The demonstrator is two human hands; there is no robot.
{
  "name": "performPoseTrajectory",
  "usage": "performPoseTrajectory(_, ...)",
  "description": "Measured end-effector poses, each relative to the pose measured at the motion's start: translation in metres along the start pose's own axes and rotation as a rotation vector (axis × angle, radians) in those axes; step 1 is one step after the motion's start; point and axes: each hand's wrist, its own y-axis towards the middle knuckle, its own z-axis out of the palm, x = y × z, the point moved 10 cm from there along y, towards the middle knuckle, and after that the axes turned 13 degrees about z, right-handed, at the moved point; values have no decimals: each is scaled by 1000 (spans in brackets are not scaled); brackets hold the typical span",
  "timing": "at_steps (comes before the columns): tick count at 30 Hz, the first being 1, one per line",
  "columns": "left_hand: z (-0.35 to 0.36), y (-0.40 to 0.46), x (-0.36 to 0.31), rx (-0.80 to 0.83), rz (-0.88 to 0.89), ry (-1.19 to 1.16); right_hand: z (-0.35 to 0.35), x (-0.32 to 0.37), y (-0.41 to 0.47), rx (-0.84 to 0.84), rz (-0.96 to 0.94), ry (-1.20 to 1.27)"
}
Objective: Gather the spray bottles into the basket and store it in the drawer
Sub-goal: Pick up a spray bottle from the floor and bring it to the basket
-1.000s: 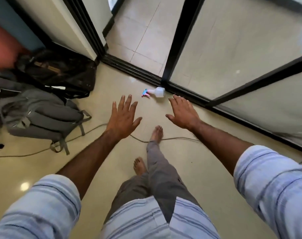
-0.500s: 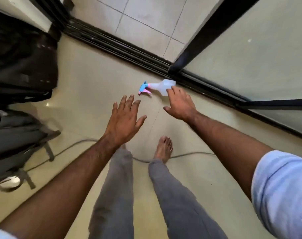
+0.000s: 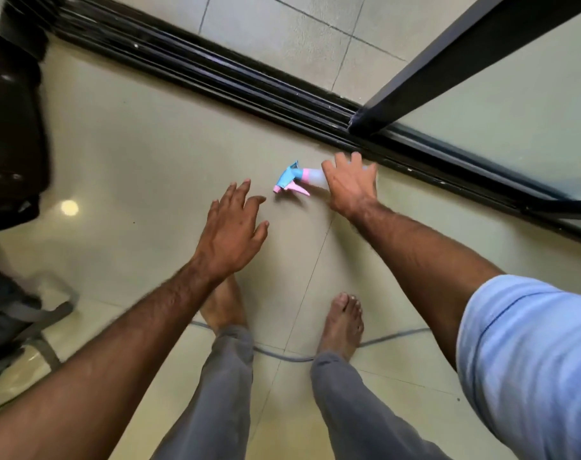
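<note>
The right hand [image 3: 350, 184] has closed the gap of half a second ago and now covers the body of the spray bottle [image 3: 295, 180], fingers spread over it, not yet clamped. The bottle lies on its side on the floor [image 3: 149, 144] just beside the door track [image 3: 249, 81]. The left hand [image 3: 232, 234] hovers near, open and empty. No basket shows, so gathering has likely only begun.

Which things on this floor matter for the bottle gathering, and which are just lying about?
For the job:
spray bottle
right hand, over the bottle's body
left hand, open

Lying about:
grey cable
dark bags
sliding door track
</note>
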Motion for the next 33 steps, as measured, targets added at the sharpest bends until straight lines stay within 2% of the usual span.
performPoseTrajectory(2,-7,-4,-8,-4,-11,-125,10,-12,-13,158,93,206)
performPoseTrajectory(5,-26,-20,-26,-19,-107,-423,4,-28,-64,390,226,752)
performPoseTrajectory(8,-47,-47,-56,-55,-292,-789,-33,-37,-139,552,303,1218)
performPoseTrajectory(10,-65,-70,-93,-21,-344,-985,-68,-38,-197,684,292,1415)
performPoseTrajectory(12,-87,-91,-135,31,-278,-1073,-108,-42,-252,761,246,1534)
performPoseTrajectory(15,-146,-126,-200,69,-103,-996,-169,-66,-327,778,290,1711)
performPoseTrajectory(21,-246,-202,-334,265,112,-847,-287,-129,-439,609,329,1792)
performPoseTrajectory(26,-297,-254,-461,392,421,-538,-347,-212,-533,348,373,1915)
performPoseTrajectory(29,-297,-288,-530,462,498,-572,-358,-268,-590,175,395,1966)
performPoseTrajectory(33,-258,-352,-621,522,557,-615,-336,-350,-687,-52,468,2025)
